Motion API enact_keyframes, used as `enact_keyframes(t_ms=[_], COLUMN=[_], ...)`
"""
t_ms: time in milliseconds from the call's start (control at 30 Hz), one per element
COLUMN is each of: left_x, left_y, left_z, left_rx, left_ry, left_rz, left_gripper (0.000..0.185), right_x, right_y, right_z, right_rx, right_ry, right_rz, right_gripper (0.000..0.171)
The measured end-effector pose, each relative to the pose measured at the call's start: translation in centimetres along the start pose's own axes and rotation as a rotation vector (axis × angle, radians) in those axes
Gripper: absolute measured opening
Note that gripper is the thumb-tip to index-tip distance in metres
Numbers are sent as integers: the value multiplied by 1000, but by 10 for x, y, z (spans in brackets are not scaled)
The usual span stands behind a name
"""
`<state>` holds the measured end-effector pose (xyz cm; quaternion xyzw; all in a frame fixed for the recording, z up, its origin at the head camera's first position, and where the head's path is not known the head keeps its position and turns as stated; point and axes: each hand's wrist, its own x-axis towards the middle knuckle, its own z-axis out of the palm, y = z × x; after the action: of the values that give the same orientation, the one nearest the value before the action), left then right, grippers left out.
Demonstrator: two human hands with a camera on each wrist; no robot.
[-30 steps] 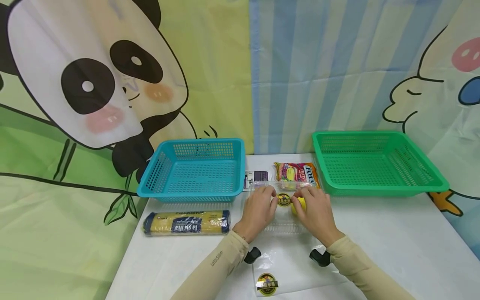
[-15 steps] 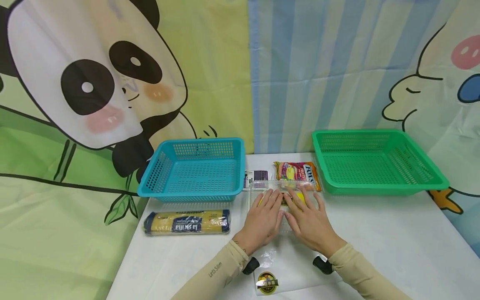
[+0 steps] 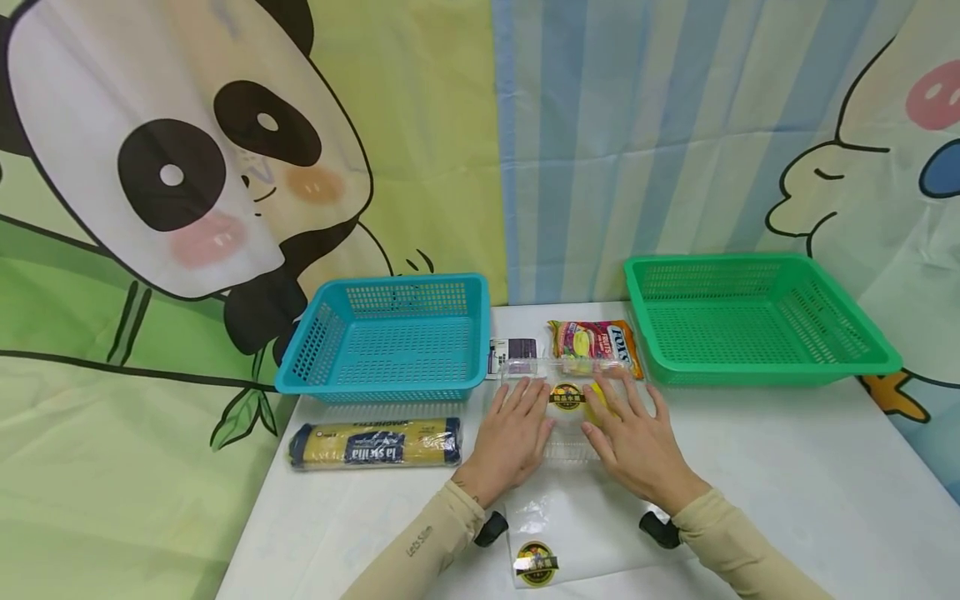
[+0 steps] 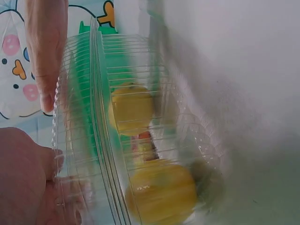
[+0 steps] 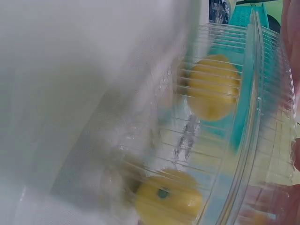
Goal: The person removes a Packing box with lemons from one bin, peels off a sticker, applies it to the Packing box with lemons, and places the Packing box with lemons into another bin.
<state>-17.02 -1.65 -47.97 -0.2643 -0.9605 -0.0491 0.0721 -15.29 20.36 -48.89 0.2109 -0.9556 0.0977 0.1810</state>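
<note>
A clear plastic clamshell box (image 3: 567, 450) lies closed on the white table, with a round black and gold sticker (image 3: 567, 397) on its lid. Through its ribbed walls show two yellow fruits, a rounder one (image 4: 131, 108) and another (image 4: 161, 192) nearer the left wrist camera. My left hand (image 3: 510, 433) lies with fingers spread along the left part of the lid. On the right part, my right hand (image 3: 641, 446) rests likewise, fingers extended and partly covering a fruit. Bare lid shows between both hands, and neither grips anything.
Behind the box lie a Fox's candy bag (image 3: 596, 343) and a purple and white card (image 3: 512, 354). A blue basket (image 3: 397, 392) stands back left, a green basket (image 3: 772, 369) back right. Spaghetti (image 3: 375, 443) lies left; a clear plastic sheet (image 3: 600, 546) lies in front.
My fingers were bent over the lid a second ago, then flattened close together at its middle. Now the hands have slid apart toward the box's sides, uncovering the sticker.
</note>
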Motion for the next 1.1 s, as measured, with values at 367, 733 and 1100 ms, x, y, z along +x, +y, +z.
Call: enact_keyframes(t_ms=[367, 733, 1100], left_x=[-4, -13, -23], left_y=[-11, -23, -23], left_z=[-9, -12, -1], left_rx=[-191, -501, -600], left_ry=[60, 46, -11], left_rz=[-61, -228, -296], left_gripper=[55, 62, 61], right_x=[5, -3, -22], right_y=[7, 68, 129], right_z=[-13, -43, -55], right_rx=[114, 178, 164], right_ry=[35, 83, 76], right_rz=[59, 240, 341], right_gripper=[56, 51, 56])
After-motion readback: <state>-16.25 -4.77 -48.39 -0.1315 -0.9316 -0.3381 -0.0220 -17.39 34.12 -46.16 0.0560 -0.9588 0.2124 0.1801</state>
